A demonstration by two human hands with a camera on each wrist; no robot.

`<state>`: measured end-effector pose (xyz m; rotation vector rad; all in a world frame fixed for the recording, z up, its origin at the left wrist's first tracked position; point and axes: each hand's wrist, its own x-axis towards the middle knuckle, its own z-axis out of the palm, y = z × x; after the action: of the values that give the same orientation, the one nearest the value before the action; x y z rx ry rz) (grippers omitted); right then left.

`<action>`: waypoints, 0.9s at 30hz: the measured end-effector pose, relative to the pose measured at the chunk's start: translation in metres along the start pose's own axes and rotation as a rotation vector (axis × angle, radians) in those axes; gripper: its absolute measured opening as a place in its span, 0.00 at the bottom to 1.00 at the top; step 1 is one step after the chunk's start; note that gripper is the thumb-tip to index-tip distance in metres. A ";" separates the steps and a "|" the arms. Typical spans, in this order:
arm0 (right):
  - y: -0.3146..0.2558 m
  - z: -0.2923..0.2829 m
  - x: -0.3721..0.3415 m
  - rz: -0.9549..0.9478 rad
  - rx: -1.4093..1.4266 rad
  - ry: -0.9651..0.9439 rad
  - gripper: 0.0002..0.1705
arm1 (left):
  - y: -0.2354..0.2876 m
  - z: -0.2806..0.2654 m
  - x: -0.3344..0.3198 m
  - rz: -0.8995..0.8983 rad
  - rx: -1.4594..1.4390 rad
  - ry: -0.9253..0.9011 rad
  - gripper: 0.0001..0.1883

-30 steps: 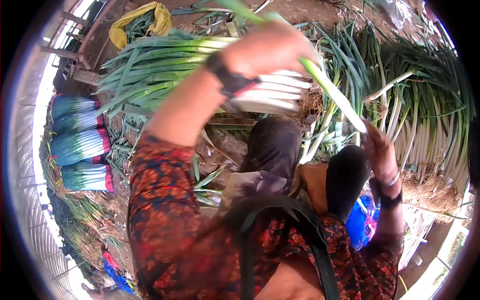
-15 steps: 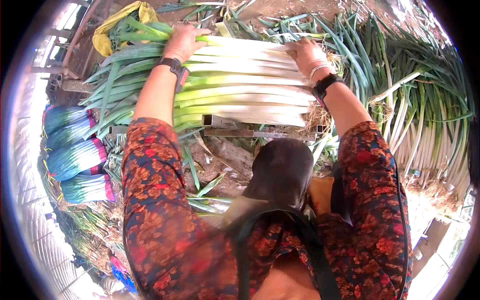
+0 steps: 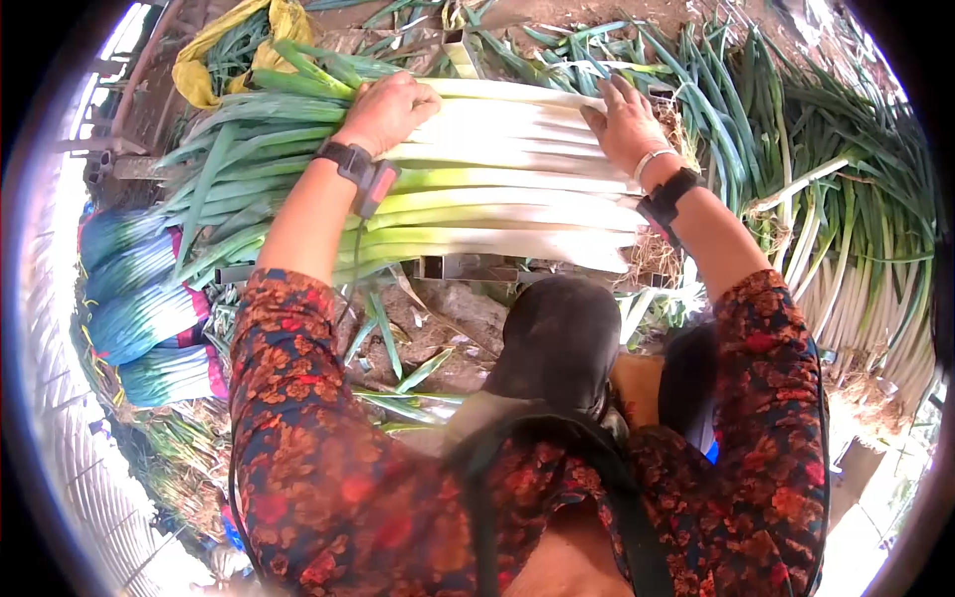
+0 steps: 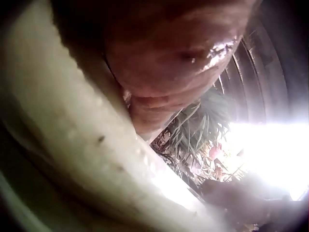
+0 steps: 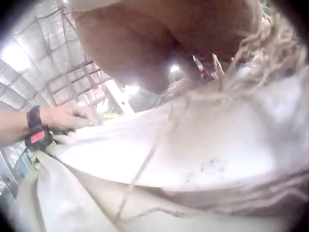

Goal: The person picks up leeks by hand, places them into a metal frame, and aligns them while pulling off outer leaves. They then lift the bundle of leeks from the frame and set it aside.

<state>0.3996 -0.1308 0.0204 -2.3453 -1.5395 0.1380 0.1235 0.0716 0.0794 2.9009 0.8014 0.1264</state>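
Large green onions [image 3: 517, 184] lie side by side in a broad row, leaves to the left and white root ends to the right. My left hand [image 3: 386, 114] curls over the far onion [image 3: 507, 93] where green turns to white. My right hand [image 3: 629, 129] rests at that onion's white end, fingers extended and thumb spread. A thick pale stem [image 4: 96, 130] fills the left wrist view, close under the fingers. White stems [image 5: 159, 150] run below my right hand [image 5: 159, 38] in the right wrist view, beside hanging roots [image 5: 270, 43].
A metal frame [image 3: 433, 267] supports the row, with an upright post [image 3: 461, 55] behind. Loose green onions [image 3: 836, 229] are heaped at the right. Bagged bundles [image 3: 149, 318] stand at the left, and a yellow sack [image 3: 199, 65] lies at the far left. My knee [image 3: 562, 333] is near the frame.
A single green onion, held up across both hands a second ago, was laid along the row's far edge. Since then my right hand has loosened, its fingers spreading.
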 end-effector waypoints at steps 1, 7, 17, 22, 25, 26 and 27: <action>-0.007 0.003 0.001 0.014 -0.036 -0.042 0.39 | -0.002 0.003 0.002 0.042 -0.006 0.050 0.13; -0.024 0.000 0.006 0.112 -0.186 -0.340 0.46 | -0.001 -0.012 0.017 -0.015 0.010 -0.036 0.14; -0.023 0.002 0.005 0.135 -0.184 -0.339 0.44 | -0.067 -0.068 0.032 -0.142 0.390 -0.338 0.26; -0.024 0.002 0.004 0.134 -0.178 -0.301 0.43 | -0.114 -0.114 0.004 -0.385 0.433 -0.328 0.28; -0.024 0.002 0.003 0.134 -0.191 -0.292 0.43 | -0.153 -0.115 -0.024 -0.346 0.431 -0.157 0.29; -0.024 0.004 0.003 0.140 -0.200 -0.294 0.43 | -0.161 -0.112 -0.029 -0.393 0.358 -0.158 0.29; -0.025 0.005 0.003 0.147 -0.200 -0.299 0.43 | -0.166 -0.108 -0.034 -0.441 0.282 -0.159 0.29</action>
<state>0.3781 -0.1181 0.0245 -2.6960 -1.5731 0.4034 -0.0017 0.2062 0.1602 2.8398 1.5027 -0.2783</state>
